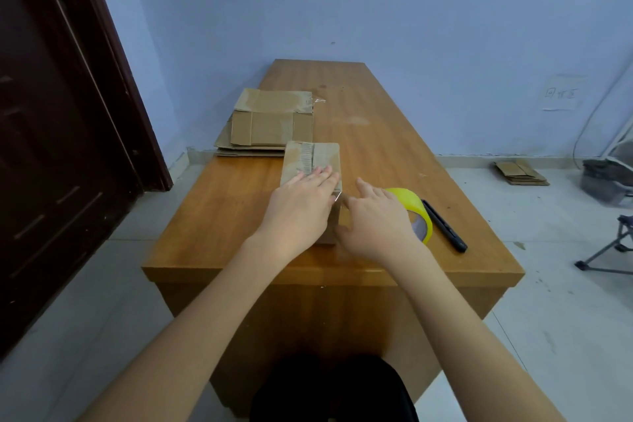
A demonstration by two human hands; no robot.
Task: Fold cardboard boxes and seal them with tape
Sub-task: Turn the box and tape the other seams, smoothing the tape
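Box (312, 161) is folded, top seam taped; left hand (301, 209) flat, ungripping; right hand (373, 223) grip unclear; stack (263, 127) behind box awaits.

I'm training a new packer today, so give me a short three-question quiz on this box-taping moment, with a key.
1. True or false: the left hand lies flat on top of the cardboard box.
2. Which lies nearer the table's right edge: A) the yellow tape roll, B) the black pen-like tool?
3. Fill in: the stack of flattened boxes lies ___ the box being worked on.

Key: 1 true; 2 B; 3 beyond (farther from the person, slightly left).
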